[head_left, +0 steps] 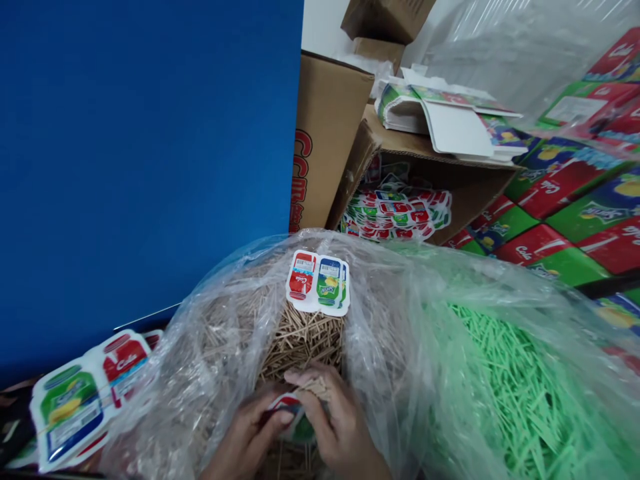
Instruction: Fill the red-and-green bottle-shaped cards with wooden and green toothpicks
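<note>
Both hands are low in the middle of the view, inside a clear plastic bag [235, 313] full of thin tan wooden sticks [300, 337]. My left hand [247, 433] pinches a small printed cola and lemon packet [295, 410]. My right hand [340, 427] is closed on a small bunch of tan sticks [315, 385] right against that packet. A second printed packet [319, 282], red and green-blue, lies on top of the stick pile a little farther away.
A bag of green sticks [510, 380] fills the lower right. More printed packets [75, 407] lie at the lower left. A blue panel [145, 153] covers the left. Cardboard boxes [330, 127] hold stacked packets [400, 213]; printed cartons [575, 200] are piled at right.
</note>
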Motion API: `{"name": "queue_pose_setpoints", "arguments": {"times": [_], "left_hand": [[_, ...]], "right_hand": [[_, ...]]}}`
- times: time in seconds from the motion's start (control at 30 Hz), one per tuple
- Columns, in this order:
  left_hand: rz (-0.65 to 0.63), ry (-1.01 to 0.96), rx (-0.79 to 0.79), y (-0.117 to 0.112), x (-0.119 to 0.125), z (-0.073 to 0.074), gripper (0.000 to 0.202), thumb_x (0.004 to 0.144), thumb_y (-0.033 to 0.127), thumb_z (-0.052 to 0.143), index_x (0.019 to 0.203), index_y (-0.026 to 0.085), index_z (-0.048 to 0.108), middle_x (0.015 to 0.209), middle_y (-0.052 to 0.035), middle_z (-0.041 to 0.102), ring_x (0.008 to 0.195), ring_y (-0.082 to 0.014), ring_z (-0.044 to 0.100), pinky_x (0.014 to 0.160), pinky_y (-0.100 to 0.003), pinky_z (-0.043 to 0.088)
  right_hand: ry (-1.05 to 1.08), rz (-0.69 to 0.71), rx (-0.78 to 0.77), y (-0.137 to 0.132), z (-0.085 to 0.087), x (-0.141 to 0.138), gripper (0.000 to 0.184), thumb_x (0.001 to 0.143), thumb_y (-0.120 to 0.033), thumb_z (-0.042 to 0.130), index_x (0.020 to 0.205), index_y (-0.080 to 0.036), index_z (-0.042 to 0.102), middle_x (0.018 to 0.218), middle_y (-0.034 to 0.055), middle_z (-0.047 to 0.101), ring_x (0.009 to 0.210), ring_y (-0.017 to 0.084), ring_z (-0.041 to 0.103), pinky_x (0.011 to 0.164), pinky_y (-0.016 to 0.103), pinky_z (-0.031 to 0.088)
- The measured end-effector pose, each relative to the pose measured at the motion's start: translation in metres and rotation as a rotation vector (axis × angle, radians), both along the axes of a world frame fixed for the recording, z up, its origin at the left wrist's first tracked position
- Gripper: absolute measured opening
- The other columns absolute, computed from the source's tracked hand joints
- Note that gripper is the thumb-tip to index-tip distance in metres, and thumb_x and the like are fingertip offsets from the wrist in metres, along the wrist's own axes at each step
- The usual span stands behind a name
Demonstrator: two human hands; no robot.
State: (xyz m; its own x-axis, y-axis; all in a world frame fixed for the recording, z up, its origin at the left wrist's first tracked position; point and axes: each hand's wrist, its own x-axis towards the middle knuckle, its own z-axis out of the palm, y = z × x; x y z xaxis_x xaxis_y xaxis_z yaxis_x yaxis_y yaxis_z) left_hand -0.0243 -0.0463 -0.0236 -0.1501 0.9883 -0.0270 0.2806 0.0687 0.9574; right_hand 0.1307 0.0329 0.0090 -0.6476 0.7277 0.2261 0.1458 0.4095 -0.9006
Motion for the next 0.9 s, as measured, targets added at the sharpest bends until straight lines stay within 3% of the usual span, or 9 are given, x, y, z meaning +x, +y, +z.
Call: {"name": "queue_pose_setpoints", "arguments": {"times": [0.07, 0.13, 0.23, 0.3, 0.4, 0.47, 0.6, 0.73, 0.9], "left_hand": [[-0.048, -0.011, 0.036, 0.003, 0.001, 0.005, 0.025, 0.089, 0.031, 0.05, 0.089, 0.021, 0.072, 0.084, -0.0031, 0.073, 0.074, -0.0164, 0.063, 0.075, -0.02, 0.048], [-0.064, -0.026, 0.04, 0.004, 0.003, 0.007, 0.029, 0.091, 0.032, 0.045, 0.098, 0.022, 0.072, 0.091, -0.0036, 0.073, 0.08, -0.0169, 0.064, 0.08, -0.021, 0.046], [-0.038, -0.034, 0.036, 0.003, 0.003, 0.001, 0.03, 0.092, 0.035, 0.045, 0.103, 0.024, 0.072, 0.095, -0.0035, 0.074, 0.085, -0.0184, 0.065, 0.082, -0.022, 0.045], [-0.011, -0.058, 0.032, 0.002, 0.004, -0.003, 0.032, 0.091, 0.037, 0.045, 0.102, 0.024, 0.072, 0.093, -0.0033, 0.074, 0.081, -0.0182, 0.065, 0.077, -0.022, 0.047], [0.008, -0.119, 0.023, 0.004, 0.005, -0.004, 0.035, 0.091, 0.04, 0.044, 0.101, 0.023, 0.073, 0.094, -0.0036, 0.074, 0.081, -0.019, 0.064, 0.081, -0.025, 0.047], [0.02, -0.154, 0.005, 0.005, 0.006, -0.002, 0.037, 0.091, 0.042, 0.044, 0.1, 0.022, 0.073, 0.094, -0.0039, 0.074, 0.084, -0.02, 0.064, 0.083, -0.026, 0.047], [0.02, -0.159, -0.008, 0.007, 0.006, -0.001, 0.039, 0.09, 0.045, 0.044, 0.092, 0.021, 0.075, 0.087, -0.0036, 0.074, 0.079, -0.0199, 0.063, 0.076, -0.026, 0.049], [0.105, -0.199, -0.094, 0.005, 0.003, -0.006, 0.036, 0.08, 0.052, 0.057, 0.08, 0.02, 0.074, 0.084, -0.003, 0.072, 0.081, -0.0221, 0.064, 0.079, -0.031, 0.05], [0.2, -0.253, -0.173, 0.003, 0.004, -0.002, 0.032, 0.087, 0.046, 0.054, 0.09, 0.017, 0.068, 0.095, -0.0045, 0.072, 0.085, -0.0207, 0.067, 0.08, -0.039, 0.052]], "right_hand": [[-0.019, 0.037, 0.159, -0.001, -0.001, -0.001, 0.025, 0.089, -0.013, 0.046, 0.11, -0.024, 0.055, 0.107, 0.0018, 0.069, 0.105, 0.015, 0.061, 0.101, 0.031, 0.041], [-0.039, 0.029, 0.191, -0.003, -0.002, 0.001, 0.03, 0.09, -0.013, 0.046, 0.118, -0.025, 0.049, 0.11, 0.0016, 0.068, 0.105, 0.013, 0.061, 0.098, 0.028, 0.044], [-0.122, -0.059, 0.21, -0.003, 0.0, 0.009, 0.05, 0.093, -0.016, 0.041, 0.139, -0.022, 0.025, 0.131, 0.0066, 0.056, 0.118, 0.014, 0.053, 0.098, 0.026, 0.044], [-0.213, -0.013, 0.298, -0.002, 0.004, 0.015, 0.056, 0.094, -0.017, 0.039, 0.144, -0.019, 0.014, 0.14, 0.0082, 0.046, 0.125, 0.015, 0.046, 0.102, 0.028, 0.041], [-0.306, 0.161, 0.476, 0.001, 0.011, 0.02, 0.051, 0.095, -0.021, 0.041, 0.142, -0.018, 0.025, 0.137, 0.0074, 0.05, 0.124, 0.018, 0.047, 0.103, 0.03, 0.041], [-0.31, 0.175, 0.529, 0.004, 0.015, 0.021, 0.044, 0.096, -0.022, 0.039, 0.138, -0.016, 0.033, 0.133, 0.0084, 0.054, 0.122, 0.018, 0.05, 0.101, 0.031, 0.042], [-0.258, 0.125, 0.479, 0.003, 0.018, 0.016, 0.029, 0.095, -0.021, 0.042, 0.123, -0.018, 0.051, 0.123, 0.0057, 0.062, 0.114, 0.016, 0.055, 0.099, 0.028, 0.042], [-0.248, 0.105, 0.376, -0.002, 0.018, 0.007, 0.016, 0.091, -0.022, 0.051, 0.103, -0.02, 0.062, 0.114, 0.004, 0.065, 0.107, 0.017, 0.058, 0.095, 0.027, 0.045], [-0.295, 0.066, 0.296, -0.002, 0.013, 0.012, 0.015, 0.085, -0.021, 0.06, 0.1, -0.023, 0.065, 0.117, 0.0038, 0.064, 0.103, 0.019, 0.062, 0.093, 0.029, 0.048]]}}
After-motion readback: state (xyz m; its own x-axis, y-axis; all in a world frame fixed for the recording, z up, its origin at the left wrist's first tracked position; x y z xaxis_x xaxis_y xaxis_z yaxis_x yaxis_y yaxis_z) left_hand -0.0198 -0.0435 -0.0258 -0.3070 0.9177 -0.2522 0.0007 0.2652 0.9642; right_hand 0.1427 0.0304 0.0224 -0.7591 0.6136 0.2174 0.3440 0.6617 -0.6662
